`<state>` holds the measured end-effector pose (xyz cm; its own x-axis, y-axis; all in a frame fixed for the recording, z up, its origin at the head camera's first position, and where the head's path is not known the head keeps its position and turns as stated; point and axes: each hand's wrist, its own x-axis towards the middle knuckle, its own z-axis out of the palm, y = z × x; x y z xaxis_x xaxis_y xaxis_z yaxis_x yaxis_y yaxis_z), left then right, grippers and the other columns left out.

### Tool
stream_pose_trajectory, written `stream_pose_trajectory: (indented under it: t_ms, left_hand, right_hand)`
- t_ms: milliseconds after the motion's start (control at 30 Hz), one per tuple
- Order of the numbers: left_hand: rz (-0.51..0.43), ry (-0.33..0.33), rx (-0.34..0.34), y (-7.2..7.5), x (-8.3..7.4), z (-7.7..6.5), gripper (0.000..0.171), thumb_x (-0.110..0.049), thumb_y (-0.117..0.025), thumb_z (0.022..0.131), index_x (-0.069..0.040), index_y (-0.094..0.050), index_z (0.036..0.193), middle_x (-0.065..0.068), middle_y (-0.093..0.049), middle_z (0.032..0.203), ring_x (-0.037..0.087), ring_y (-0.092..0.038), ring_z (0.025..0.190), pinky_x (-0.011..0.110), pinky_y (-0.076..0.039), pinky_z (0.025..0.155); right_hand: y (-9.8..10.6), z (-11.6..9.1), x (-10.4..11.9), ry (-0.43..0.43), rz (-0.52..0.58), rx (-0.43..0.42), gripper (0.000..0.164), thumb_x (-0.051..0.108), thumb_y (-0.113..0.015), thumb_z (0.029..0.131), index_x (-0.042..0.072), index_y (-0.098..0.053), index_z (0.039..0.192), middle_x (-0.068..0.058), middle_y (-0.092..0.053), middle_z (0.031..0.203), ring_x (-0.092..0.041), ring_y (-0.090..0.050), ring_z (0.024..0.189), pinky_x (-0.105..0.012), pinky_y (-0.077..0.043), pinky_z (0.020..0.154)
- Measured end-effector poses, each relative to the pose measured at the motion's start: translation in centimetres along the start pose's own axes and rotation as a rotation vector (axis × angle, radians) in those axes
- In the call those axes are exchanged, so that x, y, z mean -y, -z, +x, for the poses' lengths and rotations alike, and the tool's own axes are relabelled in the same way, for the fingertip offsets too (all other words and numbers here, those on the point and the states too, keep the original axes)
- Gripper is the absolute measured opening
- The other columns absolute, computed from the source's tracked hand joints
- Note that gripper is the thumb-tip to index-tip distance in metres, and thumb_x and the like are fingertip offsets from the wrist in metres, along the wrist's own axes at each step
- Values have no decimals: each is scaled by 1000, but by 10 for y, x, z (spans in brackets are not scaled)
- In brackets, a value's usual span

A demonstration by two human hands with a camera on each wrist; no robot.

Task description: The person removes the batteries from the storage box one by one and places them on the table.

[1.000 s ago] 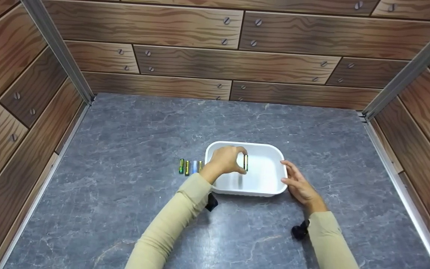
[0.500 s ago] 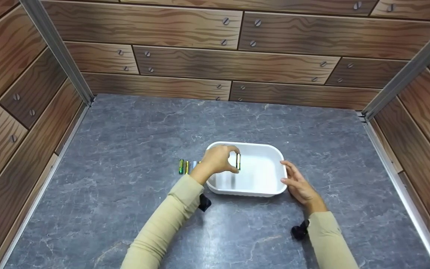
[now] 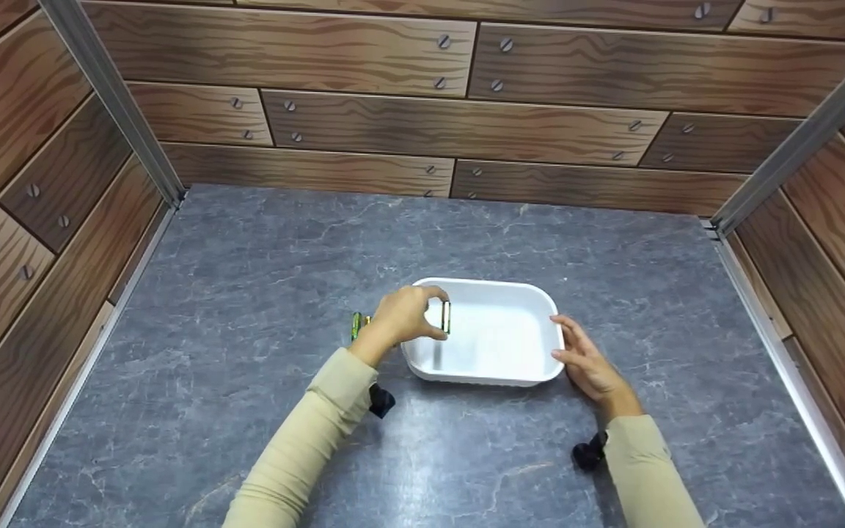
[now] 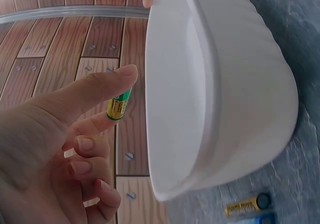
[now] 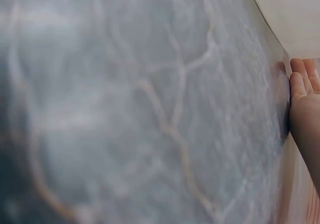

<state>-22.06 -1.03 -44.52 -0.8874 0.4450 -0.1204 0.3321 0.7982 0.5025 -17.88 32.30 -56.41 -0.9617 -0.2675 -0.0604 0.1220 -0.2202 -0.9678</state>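
My left hand [image 3: 399, 314] pinches a green-and-gold battery [image 3: 446, 317] between thumb and finger, holding it by its two ends over the left part of a white plastic tub [image 3: 492, 283]. The left wrist view shows the battery [image 4: 118, 104] just outside the tub's rim line, partly hidden by the thumb. Against the tub's right end, my right hand [image 3: 591, 367] rests with its fingertips at the rim, fingers spread. Left of the tub a green battery [image 3: 356, 325] lies on the table, and others beside it are mostly covered by my left hand and wrist.
In the left wrist view a gold battery [image 4: 241, 207] and a blue battery [image 4: 266, 219] lie close to the tub on the grey marbled table [image 3: 246, 293]. Wood-patterned walls [image 3: 364, 125] enclose the table at the back and both sides.
My left hand has moved left across the tub with the battery, from near its middle to its left part, covering more of the batteries on the table. The right hand stays put.
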Motion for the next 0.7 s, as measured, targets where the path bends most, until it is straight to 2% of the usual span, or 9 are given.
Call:
stream_pose_trajectory:
  t_ms: [400, 533, 700]
  left_hand:
    - [5, 28, -40, 9, 19, -10, 57, -32, -84, 71, -21, -63, 123, 13, -70, 107, 28, -66, 97, 47, -53, 82]
    - [15, 33, -64, 9, 25, -12, 56, -32, -85, 70, -21, -64, 121, 11, -71, 100, 25, -65, 88, 43, -52, 74]
    - [12, 31, -79, 8, 33, -15, 56, -31, -86, 69, -19, -65, 119, 10, -69, 92, 19, -56, 74, 35, -44, 64]
  right_hand:
    - [0, -1, 1, -2, -2, 12, 56, -10, -49, 88, 30, -48, 126, 18, -52, 129, 0, -54, 114, -19, -48, 93]
    - [1, -1, 1, -11, -8, 15, 56, -9, -49, 88, 32, -47, 126, 18, -52, 129, 0, -53, 114, -18, -47, 93]
    - [1, 0, 1, -11, 12, 12, 56, -10, -50, 88, 31, -48, 125, 17, -53, 127, -1, -54, 113, -19, -47, 93]
